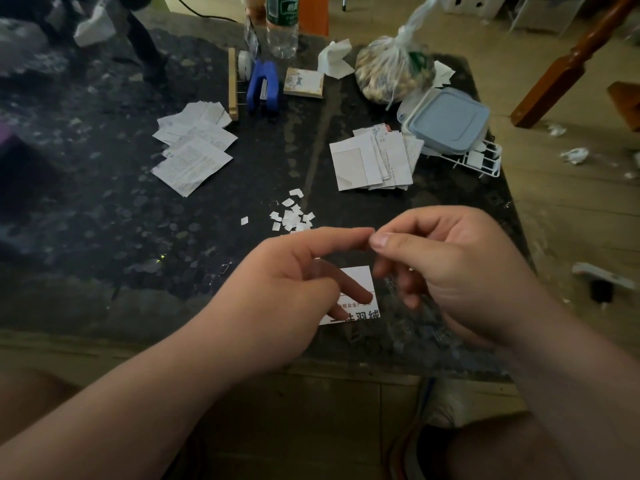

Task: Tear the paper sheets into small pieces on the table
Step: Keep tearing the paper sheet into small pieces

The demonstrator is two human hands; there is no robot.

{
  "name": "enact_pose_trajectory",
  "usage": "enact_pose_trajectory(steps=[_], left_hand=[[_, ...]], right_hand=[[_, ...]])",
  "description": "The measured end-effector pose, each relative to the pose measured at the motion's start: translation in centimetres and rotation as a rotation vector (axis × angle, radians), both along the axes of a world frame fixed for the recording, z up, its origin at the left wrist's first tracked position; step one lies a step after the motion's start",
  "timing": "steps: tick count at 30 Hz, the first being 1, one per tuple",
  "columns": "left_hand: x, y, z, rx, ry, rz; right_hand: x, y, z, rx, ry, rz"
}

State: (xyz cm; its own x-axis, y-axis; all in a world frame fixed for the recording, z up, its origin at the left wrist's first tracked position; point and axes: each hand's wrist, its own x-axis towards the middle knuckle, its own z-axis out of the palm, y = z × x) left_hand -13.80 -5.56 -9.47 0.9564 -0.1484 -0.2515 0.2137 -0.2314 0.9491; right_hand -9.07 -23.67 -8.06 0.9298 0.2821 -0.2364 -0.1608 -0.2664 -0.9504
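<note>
1. There is a single view, worn on the person's head. It sits above the near edge of the dark table (pixel 104 209) and faces forward and down.
2. It is close in. The left hand (pixel 277 292), the right hand (pixel 460 271) and the printed paper sheet (pixel 362 280) between them fill the lower middle, with the forearms leaving at the bottom corners.
3. The wide lens takes in the whole tabletop and the wooden floor (pixel 571 209) on the right.

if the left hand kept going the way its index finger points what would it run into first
The right hand: the left hand points its index finger rightward at the right thumb tip, and the two look almost touching. Depth is unclear from one view.
</note>
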Motion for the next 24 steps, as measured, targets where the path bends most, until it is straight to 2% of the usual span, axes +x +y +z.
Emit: enact_pose_trajectory(steps=[7, 14, 24], left_hand=[[-0.1, 0.1, 0.2, 0.069, -0.012, -0.019], [-0.1, 0.2, -0.3, 0.000, -0.068, 0.001], [0.0, 0.5, -1.0, -0.067, -0.130, -0.012]], right_hand=[[-0.2, 0.4, 0.1, 0.067, 0.066, -0.056], [-0.2, 0.8, 0.5, 0.312, 0.271, -0.093], [-0.3, 0.7, 0.5, 0.374, 0.264, -0.072]])
